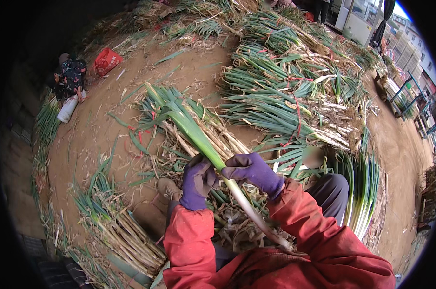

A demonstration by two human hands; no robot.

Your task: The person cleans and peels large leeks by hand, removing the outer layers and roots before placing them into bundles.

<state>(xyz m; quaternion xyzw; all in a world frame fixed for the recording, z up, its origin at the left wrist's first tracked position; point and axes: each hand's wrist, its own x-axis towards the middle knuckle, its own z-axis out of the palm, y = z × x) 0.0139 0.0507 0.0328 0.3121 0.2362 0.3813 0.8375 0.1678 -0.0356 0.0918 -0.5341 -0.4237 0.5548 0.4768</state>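
Note:
Both my hands wear purple knit work gloves with dark palms. Between them runs a large green onion (238, 195), its green leaves pointing away and its white root end by my lap. My right hand (252, 171) pinches the stalk where green turns white. My left hand (199, 180) is at the stalk's left side, fingers curled; how firmly they grip it cannot be told. Beyond my hands lies a pile of untrimmed green onions (203, 132) with dry outer leaves. Peeled green onions (359, 195) with white stems stand to the right of my knee. Stripped dry leaves (239, 231) lie below my hands.
Tied green onion bundles (268, 97) are heaped at the upper right. Another bundle (131, 234) lies at the lower left. A person (71, 77) sits at the upper left near a red bag (107, 61). A cart (407, 92) stands at the far right.

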